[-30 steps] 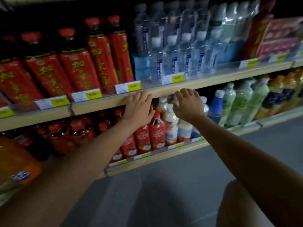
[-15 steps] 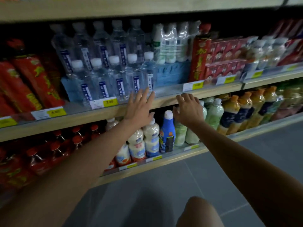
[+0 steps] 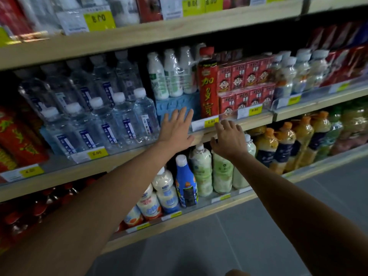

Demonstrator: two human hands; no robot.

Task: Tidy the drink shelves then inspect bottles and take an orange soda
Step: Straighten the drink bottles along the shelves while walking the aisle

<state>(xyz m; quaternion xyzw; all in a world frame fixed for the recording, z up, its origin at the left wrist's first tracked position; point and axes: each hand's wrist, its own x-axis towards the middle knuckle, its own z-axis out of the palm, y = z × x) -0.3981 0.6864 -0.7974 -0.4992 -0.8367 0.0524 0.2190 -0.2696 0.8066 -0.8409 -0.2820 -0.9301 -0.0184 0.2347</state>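
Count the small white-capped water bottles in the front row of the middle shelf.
5, in one row left of the left hand: first, second, third, fourth, fifth from the left. More may hide behind them.

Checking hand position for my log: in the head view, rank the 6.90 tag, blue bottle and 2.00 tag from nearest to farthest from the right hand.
1. 6.90 tag, just above the right hand.
2. blue bottle, down-left on the lower shelf.
3. 2.00 tag, far left, past the left hand.
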